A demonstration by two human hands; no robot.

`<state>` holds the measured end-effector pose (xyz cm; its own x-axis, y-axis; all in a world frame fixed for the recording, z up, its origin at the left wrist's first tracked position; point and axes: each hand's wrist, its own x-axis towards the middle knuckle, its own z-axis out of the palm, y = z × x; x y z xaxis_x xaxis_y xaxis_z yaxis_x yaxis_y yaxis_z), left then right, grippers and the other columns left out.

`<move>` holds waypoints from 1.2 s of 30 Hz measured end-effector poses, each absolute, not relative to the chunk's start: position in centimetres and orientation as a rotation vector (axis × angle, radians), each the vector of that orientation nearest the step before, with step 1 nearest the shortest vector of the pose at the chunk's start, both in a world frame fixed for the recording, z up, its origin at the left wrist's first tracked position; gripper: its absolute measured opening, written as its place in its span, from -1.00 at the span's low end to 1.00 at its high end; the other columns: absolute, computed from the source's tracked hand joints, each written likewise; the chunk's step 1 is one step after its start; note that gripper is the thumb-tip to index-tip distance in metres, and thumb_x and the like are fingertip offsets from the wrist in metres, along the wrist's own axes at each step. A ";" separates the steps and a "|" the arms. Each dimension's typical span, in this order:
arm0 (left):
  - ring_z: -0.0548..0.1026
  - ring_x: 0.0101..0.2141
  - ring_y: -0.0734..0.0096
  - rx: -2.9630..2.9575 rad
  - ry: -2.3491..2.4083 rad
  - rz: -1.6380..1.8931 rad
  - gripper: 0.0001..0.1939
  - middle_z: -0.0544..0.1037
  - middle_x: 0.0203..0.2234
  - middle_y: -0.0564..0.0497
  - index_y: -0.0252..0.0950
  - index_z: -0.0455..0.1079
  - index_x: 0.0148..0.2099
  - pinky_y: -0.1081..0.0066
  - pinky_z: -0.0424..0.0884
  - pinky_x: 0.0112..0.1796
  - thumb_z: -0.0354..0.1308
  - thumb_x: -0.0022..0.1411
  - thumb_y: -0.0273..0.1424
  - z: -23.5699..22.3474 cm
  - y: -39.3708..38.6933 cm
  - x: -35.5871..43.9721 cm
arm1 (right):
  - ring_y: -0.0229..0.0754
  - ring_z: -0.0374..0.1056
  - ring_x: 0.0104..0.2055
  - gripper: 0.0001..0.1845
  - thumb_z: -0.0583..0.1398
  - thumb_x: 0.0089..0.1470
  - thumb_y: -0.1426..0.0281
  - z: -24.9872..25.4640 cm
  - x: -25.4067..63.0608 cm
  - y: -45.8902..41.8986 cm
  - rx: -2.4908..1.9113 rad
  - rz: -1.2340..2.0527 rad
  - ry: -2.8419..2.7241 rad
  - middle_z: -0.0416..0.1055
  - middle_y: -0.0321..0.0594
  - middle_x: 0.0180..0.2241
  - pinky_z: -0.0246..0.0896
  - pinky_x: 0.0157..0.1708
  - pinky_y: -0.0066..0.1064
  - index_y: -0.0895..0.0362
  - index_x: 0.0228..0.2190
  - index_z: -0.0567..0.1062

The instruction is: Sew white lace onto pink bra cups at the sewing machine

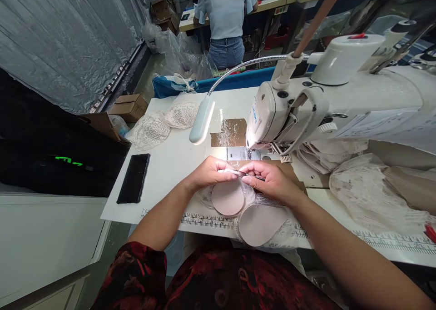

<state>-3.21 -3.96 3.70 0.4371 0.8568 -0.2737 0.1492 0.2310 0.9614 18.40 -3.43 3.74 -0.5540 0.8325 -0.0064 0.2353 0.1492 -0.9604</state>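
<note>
A white lace bra with smooth pale cups (227, 200) lies along the table's front edge, below both hands. My left hand (214, 172) is closed, pinching a white edge of the bra between thumb and fingers. Close beside it, my right hand (269, 179) is closed around a slim dark metal tool (259, 177), whose tip reaches toward the left fingertips. The tool's exact kind is too small to make out. Just beyond the hands stands a white sewing machine (272, 114), its needle area and metal plate (236, 153) above the fingers.
A lamp (201, 121) on a bendy neck hangs over the table. More lace cups (150, 130) lie at the back left, near a black phone (133, 178). Lace pieces (361, 187) are heaped at right. A printed ruler (207, 220) runs along the front edge. A person (225, 19) sits beyond.
</note>
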 end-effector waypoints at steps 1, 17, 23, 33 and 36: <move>0.41 -0.44 0.46 1.256 1.033 0.626 -0.71 0.50 -0.51 0.02 -0.42 0.54 -0.33 0.46 0.30 -0.37 0.34 0.01 -0.25 3.7 -4.0 -3.1 | -0.14 0.38 -0.26 -0.75 0.21 0.04 0.23 3.9 18.3 -3.5 -1.004 1.412 -1.897 0.47 -0.18 -0.29 0.29 -0.23 -0.30 0.12 -0.29 0.53; 0.34 -0.50 0.54 1.207 1.021 0.639 -0.71 0.43 -0.58 0.06 -0.41 0.47 -0.45 0.51 0.28 -0.44 0.39 -0.07 -0.27 3.9 -4.1 -2.5 | -0.18 0.36 -0.36 -0.72 0.24 0.00 0.20 3.7 18.7 -3.4 -1.034 1.565 -1.781 0.45 -0.21 -0.40 0.26 -0.40 -0.36 0.14 -0.31 0.48; 0.26 -0.54 0.58 1.299 1.019 0.591 -0.65 0.31 -0.63 0.12 -0.41 0.41 -0.48 0.53 0.17 -0.51 0.36 -0.05 -0.20 2.9 -4.1 -2.4 | -0.18 0.33 -0.34 -0.77 0.19 0.05 0.21 3.4 17.3 -3.5 -1.035 1.412 -1.931 0.43 -0.23 -0.40 0.22 -0.36 -0.36 0.13 -0.42 0.49; 0.43 -0.35 0.33 1.793 1.149 0.306 -0.70 0.47 -0.39 -0.02 -0.36 0.39 -0.33 0.46 0.30 -0.41 0.24 0.02 -0.20 4.7 -4.6 -3.3 | -0.05 0.39 -0.32 -0.51 0.27 -0.11 0.02 5.3 24.1 -4.8 -1.481 1.138 -2.172 0.50 -0.15 -0.29 0.23 -0.42 -0.35 0.05 -0.19 0.47; 0.46 -0.33 0.20 2.186 1.378 0.064 -0.80 0.48 -0.39 -0.06 -0.31 0.36 -0.32 0.40 0.31 -0.41 0.15 0.06 -0.28 5.5 -6.1 -2.3 | -0.10 0.34 -0.49 -0.58 0.25 -0.13 -0.03 4.5 26.5 -7.3 -1.605 1.115 -2.340 0.47 -0.24 -0.47 0.19 -0.52 -0.36 0.03 -0.36 0.52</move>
